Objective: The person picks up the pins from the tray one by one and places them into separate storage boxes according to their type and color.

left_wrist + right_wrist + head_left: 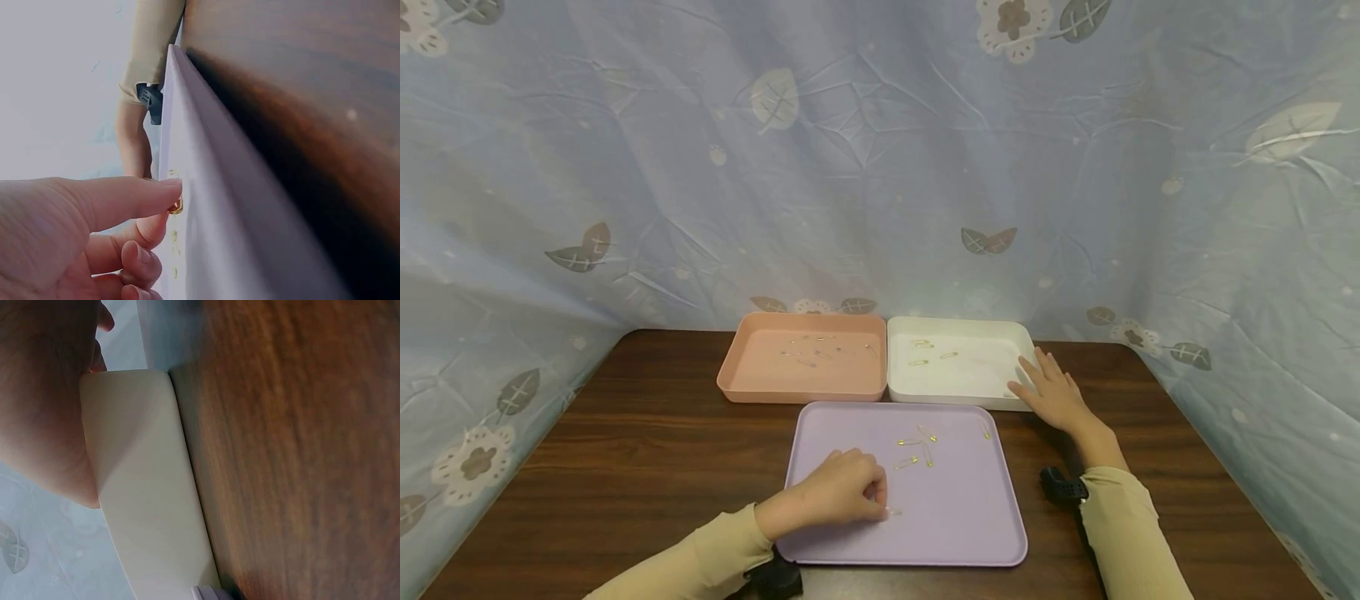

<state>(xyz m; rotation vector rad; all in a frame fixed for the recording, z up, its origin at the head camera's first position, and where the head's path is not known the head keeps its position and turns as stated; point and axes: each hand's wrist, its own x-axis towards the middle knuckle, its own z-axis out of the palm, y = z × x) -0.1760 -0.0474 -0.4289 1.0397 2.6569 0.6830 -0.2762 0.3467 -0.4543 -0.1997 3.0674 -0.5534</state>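
Over the front of the lilac tray, my left hand pinches a small safety pin between thumb and index finger. The pin's gold-coloured end shows at the thumb tip in the left wrist view; the fingers hide the rest. Several gold-coloured safety pins lie loose toward the back of the lilac tray. My right hand rests on the right end of the white tray, its fingers straight and spread over the rim. Inside that tray are several gold-coloured safety pins.
A pink tray with several silver-coloured safety pins stands left of the white one, side by side. Both sit behind the lilac tray on a dark wooden table. A patterned curtain hangs behind the table.
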